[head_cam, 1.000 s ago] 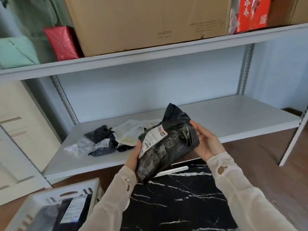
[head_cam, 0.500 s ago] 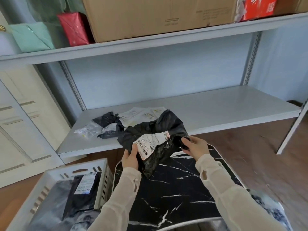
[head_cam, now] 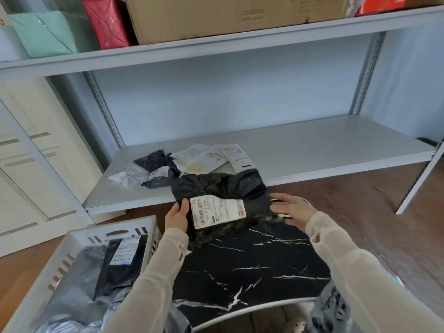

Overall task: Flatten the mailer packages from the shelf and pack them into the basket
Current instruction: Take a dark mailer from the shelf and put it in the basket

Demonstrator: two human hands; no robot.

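Observation:
A black mailer package with a white shipping label lies on the far edge of the black marble table. My left hand grips its left edge, thumb on top. My right hand lies flat with straight fingers at the package's right side, blurred. The white slatted basket sits at lower left and holds flattened dark mailers with a label on top. More mailers, black, clear and white, lie in a loose pile on the lower grey shelf.
The upper shelf carries a cardboard box, a red bag and a mint green bag. White cabinet doors stand at left. Brown wooden floor stretches to the right.
The package came down from mid-air onto the table and spread out flatter. My right hand let go of its crumpled end and now lies open at its right side.

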